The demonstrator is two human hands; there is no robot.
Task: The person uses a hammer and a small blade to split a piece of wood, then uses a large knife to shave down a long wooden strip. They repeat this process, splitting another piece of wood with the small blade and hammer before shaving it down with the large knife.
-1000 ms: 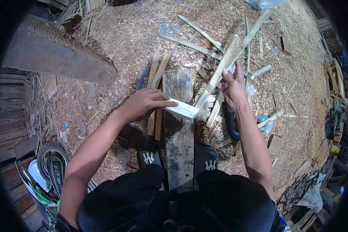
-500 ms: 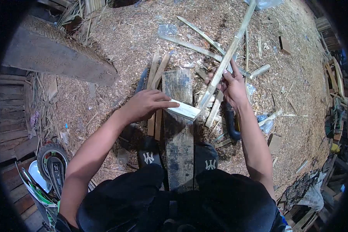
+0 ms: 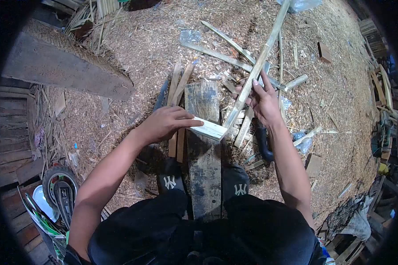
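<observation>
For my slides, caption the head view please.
Left hand on a pale wood piece over a worn plank, right hand holding a long strip.

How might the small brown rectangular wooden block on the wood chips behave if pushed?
The block is probably stiff, being short and chunky. Its flat faces suggest sliding rather than rolling, though the loose chips may snag it.

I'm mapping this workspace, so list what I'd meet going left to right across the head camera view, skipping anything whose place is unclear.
Wheel → left hand → right hand → crumpled clear plastic → small brown wood block.
</observation>
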